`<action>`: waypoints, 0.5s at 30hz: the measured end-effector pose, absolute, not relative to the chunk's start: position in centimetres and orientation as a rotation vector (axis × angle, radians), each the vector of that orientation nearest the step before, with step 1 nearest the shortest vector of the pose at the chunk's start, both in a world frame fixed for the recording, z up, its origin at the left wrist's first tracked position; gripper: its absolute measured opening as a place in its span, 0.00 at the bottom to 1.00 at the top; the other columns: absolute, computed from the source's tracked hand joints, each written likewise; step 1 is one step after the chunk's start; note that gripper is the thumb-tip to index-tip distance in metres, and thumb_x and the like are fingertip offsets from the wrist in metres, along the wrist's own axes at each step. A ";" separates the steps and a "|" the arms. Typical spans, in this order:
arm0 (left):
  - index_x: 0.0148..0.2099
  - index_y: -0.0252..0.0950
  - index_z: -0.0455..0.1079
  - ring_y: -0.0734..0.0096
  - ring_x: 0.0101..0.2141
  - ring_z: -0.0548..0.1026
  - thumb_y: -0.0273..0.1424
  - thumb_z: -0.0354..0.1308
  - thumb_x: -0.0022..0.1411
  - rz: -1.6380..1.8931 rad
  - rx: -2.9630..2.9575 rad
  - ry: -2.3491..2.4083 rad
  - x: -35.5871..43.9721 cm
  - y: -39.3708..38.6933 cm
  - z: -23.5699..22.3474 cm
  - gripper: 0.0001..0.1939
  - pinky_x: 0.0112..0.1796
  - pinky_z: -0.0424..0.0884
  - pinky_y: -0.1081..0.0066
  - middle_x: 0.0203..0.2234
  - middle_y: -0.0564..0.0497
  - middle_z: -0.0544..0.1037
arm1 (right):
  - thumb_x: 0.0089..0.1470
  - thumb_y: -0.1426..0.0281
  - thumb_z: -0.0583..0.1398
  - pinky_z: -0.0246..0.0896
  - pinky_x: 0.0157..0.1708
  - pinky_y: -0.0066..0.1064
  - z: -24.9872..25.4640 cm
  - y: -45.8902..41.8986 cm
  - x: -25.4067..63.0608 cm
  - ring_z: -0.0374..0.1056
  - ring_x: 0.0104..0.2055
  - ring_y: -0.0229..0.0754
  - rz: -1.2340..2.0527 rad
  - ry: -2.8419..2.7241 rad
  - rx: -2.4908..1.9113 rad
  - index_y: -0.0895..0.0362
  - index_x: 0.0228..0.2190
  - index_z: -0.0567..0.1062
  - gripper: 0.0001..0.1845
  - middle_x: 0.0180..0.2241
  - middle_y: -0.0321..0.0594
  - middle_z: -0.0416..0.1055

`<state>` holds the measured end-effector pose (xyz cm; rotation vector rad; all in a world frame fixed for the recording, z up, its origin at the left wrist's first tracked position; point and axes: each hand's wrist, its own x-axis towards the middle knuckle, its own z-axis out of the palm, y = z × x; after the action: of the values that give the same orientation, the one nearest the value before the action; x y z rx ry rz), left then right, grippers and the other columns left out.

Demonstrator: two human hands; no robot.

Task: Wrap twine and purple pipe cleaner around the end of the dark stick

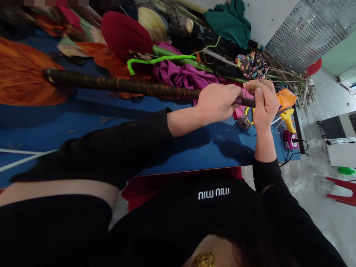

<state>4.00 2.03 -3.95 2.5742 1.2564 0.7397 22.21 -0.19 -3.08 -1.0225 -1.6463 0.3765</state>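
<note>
A long dark stick (125, 86) with orange streaks lies across the blue table (83, 122), running from the left to my hands. My left hand (218, 102) is wrapped round the stick near its right end. My right hand (264, 102) pinches the stick's tip from the right, thumb pressed on top. Both sleeves are black.
Orange fabric (25, 78), a dark red fan-shaped piece (122, 33), purple cloth (183, 76) and a bright green pipe cleaner (158, 60) lie behind the stick. A yellow glue gun (287, 119) and scissors (248, 116) sit near the table's right edge. Dry twigs (289, 78) pile at the back right.
</note>
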 end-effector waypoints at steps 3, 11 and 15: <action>0.62 0.36 0.76 0.52 0.47 0.85 0.34 0.51 0.75 0.664 2.697 1.233 4.4 1.5 -4.1 0.20 0.38 0.73 0.61 0.49 0.42 0.86 | 0.71 0.44 0.57 0.78 0.59 0.52 -3.3 0.0 22.3 0.76 0.52 0.48 0.377 -1.642 -1.091 0.43 0.42 0.84 0.22 0.46 0.41 0.81; 0.68 0.37 0.73 0.51 0.49 0.85 0.31 0.45 0.78 0.636 2.869 1.187 4.7 1.6 -5.3 0.24 0.38 0.74 0.59 0.51 0.42 0.86 | 0.73 0.46 0.55 0.79 0.58 0.50 -3.3 0.2 22.8 0.78 0.53 0.47 0.317 -1.726 -1.216 0.46 0.40 0.85 0.25 0.45 0.40 0.82; 0.64 0.37 0.77 0.53 0.47 0.85 0.32 0.45 0.78 0.827 2.804 1.113 4.5 2.2 -6.1 0.22 0.40 0.76 0.59 0.51 0.41 0.86 | 0.72 0.46 0.57 0.78 0.58 0.49 -3.6 0.3 22.7 0.77 0.52 0.46 0.343 -1.695 -1.140 0.45 0.38 0.84 0.22 0.44 0.40 0.82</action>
<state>4.52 2.16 -6.11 2.8042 1.1132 0.8272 22.73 0.30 -3.64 -1.1399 -1.6953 0.3425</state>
